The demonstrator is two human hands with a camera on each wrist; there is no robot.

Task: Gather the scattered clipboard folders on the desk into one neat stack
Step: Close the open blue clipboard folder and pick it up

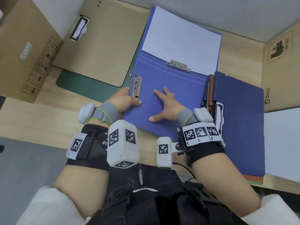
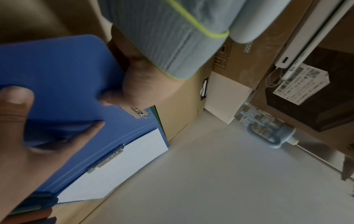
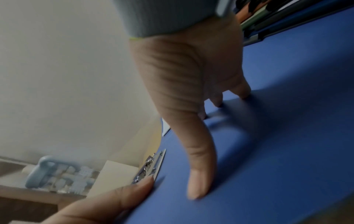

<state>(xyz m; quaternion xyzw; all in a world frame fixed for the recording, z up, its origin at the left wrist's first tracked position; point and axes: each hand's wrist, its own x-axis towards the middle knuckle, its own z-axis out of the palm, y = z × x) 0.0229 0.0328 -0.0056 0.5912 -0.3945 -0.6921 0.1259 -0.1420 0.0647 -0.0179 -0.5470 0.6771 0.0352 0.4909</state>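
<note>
An open blue clipboard folder (image 1: 162, 82) lies in the middle of the desk, with a white sheet (image 1: 181, 39) clipped on its far half. My left hand (image 1: 125, 99) grips the near flap's left edge beside a metal clip (image 1: 136, 86), thumb on top. My right hand (image 1: 164, 104) rests flat on that flap with fingers spread, and the right wrist view shows its thumb (image 3: 197, 181) pressing the blue cover (image 3: 277, 151). A stack of folders (image 1: 238, 111) topped by a dark blue one sits at the right. At the left, a tan clipboard folder (image 1: 103, 46) lies on a green one (image 1: 81, 85).
Cardboard boxes stand at the desk's left (image 1: 21, 54) and right (image 1: 280, 70) ends. A white wall runs along the back. A clear water bottle with a blue handle (image 2: 264, 125) lies off to the side. The desk's front edge is against my body.
</note>
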